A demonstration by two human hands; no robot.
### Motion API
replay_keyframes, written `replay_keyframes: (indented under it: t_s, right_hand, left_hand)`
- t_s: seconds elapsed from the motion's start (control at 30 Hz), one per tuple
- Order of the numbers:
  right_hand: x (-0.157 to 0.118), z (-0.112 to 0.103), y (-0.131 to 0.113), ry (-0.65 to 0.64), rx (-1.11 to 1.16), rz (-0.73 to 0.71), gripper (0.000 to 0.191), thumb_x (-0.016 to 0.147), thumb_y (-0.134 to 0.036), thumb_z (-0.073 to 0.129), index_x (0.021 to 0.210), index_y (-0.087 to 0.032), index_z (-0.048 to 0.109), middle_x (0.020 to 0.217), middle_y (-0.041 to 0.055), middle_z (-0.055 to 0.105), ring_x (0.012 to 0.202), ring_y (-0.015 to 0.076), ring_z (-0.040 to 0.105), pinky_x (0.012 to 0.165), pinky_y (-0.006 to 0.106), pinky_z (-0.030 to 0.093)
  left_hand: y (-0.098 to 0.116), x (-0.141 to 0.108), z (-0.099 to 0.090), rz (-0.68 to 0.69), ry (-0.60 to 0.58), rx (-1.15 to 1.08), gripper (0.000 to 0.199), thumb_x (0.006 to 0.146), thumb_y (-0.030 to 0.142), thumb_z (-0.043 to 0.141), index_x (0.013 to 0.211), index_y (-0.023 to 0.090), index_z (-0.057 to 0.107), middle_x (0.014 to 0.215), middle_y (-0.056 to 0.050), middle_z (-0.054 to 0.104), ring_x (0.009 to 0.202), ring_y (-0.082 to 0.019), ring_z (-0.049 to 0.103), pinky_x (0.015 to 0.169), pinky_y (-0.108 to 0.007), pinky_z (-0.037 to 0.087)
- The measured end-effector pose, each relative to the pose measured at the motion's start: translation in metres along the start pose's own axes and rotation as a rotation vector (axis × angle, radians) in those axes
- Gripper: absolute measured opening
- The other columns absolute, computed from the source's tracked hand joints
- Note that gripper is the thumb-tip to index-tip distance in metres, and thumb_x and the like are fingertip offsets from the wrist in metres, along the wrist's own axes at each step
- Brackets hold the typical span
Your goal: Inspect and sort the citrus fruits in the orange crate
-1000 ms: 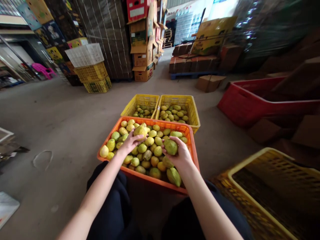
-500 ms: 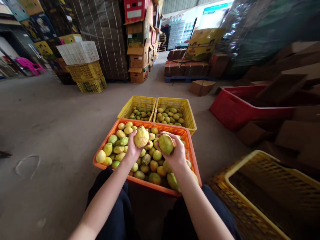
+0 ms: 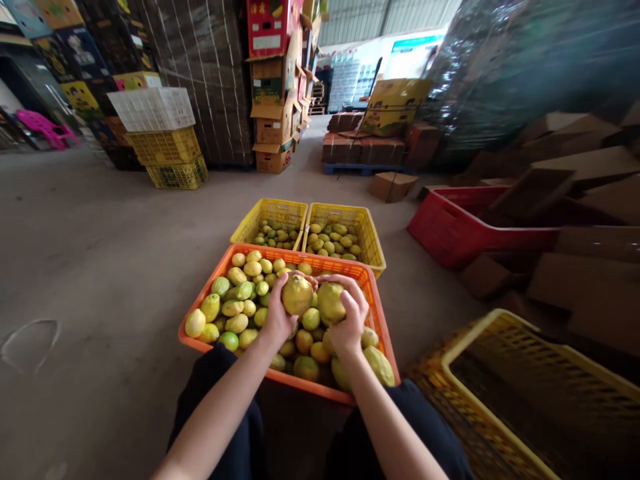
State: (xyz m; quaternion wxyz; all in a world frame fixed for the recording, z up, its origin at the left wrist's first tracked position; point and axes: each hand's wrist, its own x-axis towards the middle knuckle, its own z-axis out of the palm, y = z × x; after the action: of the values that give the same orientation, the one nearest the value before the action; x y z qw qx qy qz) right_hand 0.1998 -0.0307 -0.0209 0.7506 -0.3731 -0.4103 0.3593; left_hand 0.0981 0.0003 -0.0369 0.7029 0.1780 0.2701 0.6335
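Note:
My left hand [image 3: 281, 308] is closed around a lumpy yellow-green fruit [image 3: 297, 295], with the fruit's upper face showing. A second, similar greenish fruit [image 3: 331, 302] sits in the curled fingers of my right hand [image 3: 351, 313], thumb bent over its side. The exact kind of fruit cannot be made out. Both hands are close together, fingertips almost meeting, above an orange crate [image 3: 377, 313]. Many loose yellow and green fruits [image 3: 237, 323] of various sizes lie in that crate; my hands and forearms hide part of them.
Two yellow crates [image 3: 267, 207] [image 3: 373, 233] with fruit stand just beyond the orange one. To my right are a yellow basket [image 3: 480, 320] and a red bin [image 3: 450, 230] among cardboard. Stacked crates [image 3: 167, 147], cartons [image 3: 270, 127] and a loaded pallet [image 3: 365, 150] stand farther back.
My hands have come closer together with their fruits, the left moving right and slightly down. The right thumb now bends over its fruit. The view has shifted slightly.

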Motion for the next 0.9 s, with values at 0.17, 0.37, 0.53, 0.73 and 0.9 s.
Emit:
replay_keyframes:
  t_s: [0.17, 0.37, 0.53, 0.73, 0.9]
  right_hand:
    - [-0.011, 0.008, -0.004, 0.016, 0.088, 0.036, 0.029, 0.068, -0.038, 0.071, 0.095, -0.027, 0.071, 0.101, 0.0036, 0.075, 0.108, 0.0277, 0.067, 0.096, 0.041, 0.052]
    - [-0.012, 0.003, 0.002, -0.049, 0.17, 0.062, 0.039, 0.067, -0.039, 0.074, 0.104, -0.027, 0.07, 0.12, 0.0063, 0.073, 0.131, 0.0316, 0.056, 0.102, 0.046, 0.051]
    - [-0.014, 0.001, 0.019, -0.053, 0.159, 0.083, 0.044, 0.073, -0.044, 0.072, 0.113, -0.025, 0.072, 0.12, 0.0096, 0.072, 0.131, 0.0332, 0.056, 0.099, 0.046, 0.053]
    - [-0.007, 0.014, 0.019, 0.045, 0.25, 0.149, 0.039, 0.084, -0.047, 0.06, 0.115, -0.027, 0.072, 0.127, 0.0061, 0.071, 0.128, 0.0257, 0.06, 0.108, 0.043, 0.046]
    - [0.008, 0.012, 0.022, 0.149, 0.431, 0.469, 0.043, 0.082, -0.049, 0.053, 0.111, -0.025, 0.073, 0.118, 0.0059, 0.074, 0.111, 0.0249, 0.069, 0.101, 0.043, 0.051]
  left_hand:
    - [0.002, -0.005, 0.0, 0.116, -0.085, 0.081, 0.031, 0.077, 0.047, 0.059, 0.075, 0.019, 0.07, 0.092, -0.009, 0.077, 0.112, -0.032, 0.069, 0.094, -0.041, 0.055]
    - [0.017, -0.008, 0.004, 0.093, -0.189, 0.141, 0.036, 0.075, 0.05, 0.058, 0.082, 0.018, 0.073, 0.105, -0.013, 0.077, 0.125, -0.036, 0.061, 0.1, -0.046, 0.052]
    - [0.017, -0.008, 0.006, 0.01, -0.109, 0.065, 0.041, 0.075, 0.048, 0.055, 0.096, 0.017, 0.072, 0.113, -0.014, 0.075, 0.126, -0.036, 0.061, 0.101, -0.047, 0.05]
    - [0.012, -0.001, 0.001, -0.106, -0.103, 0.058, 0.045, 0.074, 0.051, 0.055, 0.098, 0.017, 0.071, 0.116, -0.014, 0.073, 0.126, -0.036, 0.06, 0.102, -0.049, 0.051]
    - [0.013, 0.003, -0.003, -0.226, -0.061, 0.04, 0.043, 0.077, 0.047, 0.051, 0.103, 0.018, 0.07, 0.118, -0.013, 0.073, 0.124, -0.034, 0.061, 0.101, -0.049, 0.052]
